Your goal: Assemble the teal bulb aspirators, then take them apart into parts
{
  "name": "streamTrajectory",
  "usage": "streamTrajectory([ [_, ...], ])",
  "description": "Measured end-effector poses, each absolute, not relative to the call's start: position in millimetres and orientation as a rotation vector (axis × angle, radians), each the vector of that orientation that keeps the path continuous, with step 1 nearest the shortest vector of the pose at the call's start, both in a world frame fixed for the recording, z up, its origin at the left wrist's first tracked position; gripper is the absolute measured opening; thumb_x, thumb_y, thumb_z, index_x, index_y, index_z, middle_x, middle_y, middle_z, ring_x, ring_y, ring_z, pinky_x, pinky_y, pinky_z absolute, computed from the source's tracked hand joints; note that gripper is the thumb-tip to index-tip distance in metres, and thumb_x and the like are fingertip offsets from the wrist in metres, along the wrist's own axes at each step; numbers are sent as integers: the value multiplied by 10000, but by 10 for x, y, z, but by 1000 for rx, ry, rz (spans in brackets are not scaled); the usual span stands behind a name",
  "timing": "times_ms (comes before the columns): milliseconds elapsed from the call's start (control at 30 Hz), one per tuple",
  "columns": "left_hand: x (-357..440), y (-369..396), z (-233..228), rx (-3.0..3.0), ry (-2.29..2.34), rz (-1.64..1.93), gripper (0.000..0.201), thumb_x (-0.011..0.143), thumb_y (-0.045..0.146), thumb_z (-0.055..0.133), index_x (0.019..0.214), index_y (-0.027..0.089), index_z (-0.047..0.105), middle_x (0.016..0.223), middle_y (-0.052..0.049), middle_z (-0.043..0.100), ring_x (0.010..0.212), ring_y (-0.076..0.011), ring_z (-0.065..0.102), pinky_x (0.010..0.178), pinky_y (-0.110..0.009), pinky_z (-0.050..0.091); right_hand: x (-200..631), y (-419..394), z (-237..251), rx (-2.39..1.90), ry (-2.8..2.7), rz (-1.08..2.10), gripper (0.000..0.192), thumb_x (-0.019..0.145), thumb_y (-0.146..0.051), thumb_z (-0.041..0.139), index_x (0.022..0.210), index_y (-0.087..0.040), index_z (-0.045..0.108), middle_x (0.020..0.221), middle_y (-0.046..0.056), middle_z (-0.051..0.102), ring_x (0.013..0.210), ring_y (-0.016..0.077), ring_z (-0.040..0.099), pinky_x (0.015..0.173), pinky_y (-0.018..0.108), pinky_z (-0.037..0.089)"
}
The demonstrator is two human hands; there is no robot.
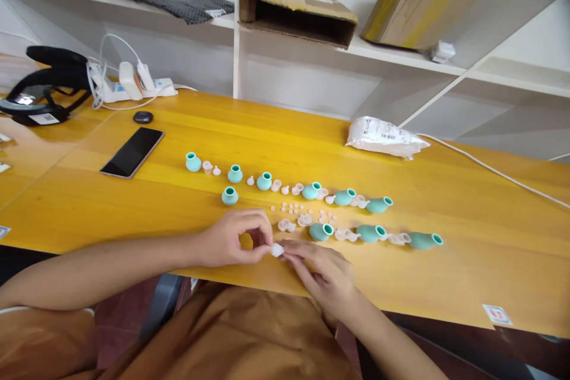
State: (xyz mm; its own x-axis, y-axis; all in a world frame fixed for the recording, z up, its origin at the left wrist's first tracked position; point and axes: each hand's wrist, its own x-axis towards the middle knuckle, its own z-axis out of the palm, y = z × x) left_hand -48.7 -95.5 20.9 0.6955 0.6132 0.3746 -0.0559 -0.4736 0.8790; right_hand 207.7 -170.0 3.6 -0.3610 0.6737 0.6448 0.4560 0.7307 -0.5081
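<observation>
Between my hands, just above the front part of the table, is a small white translucent piece (277, 249). The thumb and forefinger of my left hand (240, 238) pinch its left side. Fingers of my right hand (323, 270) close on its right side. Beyond them lie several tiny pale discs (294, 208) and clear cup-like pieces (286, 225). Teal open-mouthed bulbs stand or lean in two rough rows, among them one bulb (230, 196) past my left hand and another bulb (321, 231) past my right. Small funnel-shaped pieces (285, 189) sit between the bulbs.
A phone (132, 152) and a black oval case (143, 117) lie at the left. Behind them are a power strip (133, 90) with cables and a black headset (48, 86). A white plastic package (385, 135) rests near the back. Cardboard boxes (296, 6) occupy the shelf.
</observation>
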Motion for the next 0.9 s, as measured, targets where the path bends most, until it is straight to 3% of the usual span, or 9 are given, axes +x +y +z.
streamTrajectory([
  [300,-499,-958,172,1629,533,648,183,1014,324,833,1070,178,737,1015,-38,763,877,-146,765,825,-280,635,2087,-1705,58,-876,-2049,269,166,1142,-146,658,1274,-220,726,1073,53,899,883,167,881,817,253,701],
  [900,-481,-934,163,1514,489,635,137,986,272,864,1045,177,785,1031,-38,753,926,-145,724,878,-282,603,2090,-1710,61,-880,-2046,252,174,1134,-145,671,1279,-230,715,1065,51,902,874,171,883,780,253,694],
])
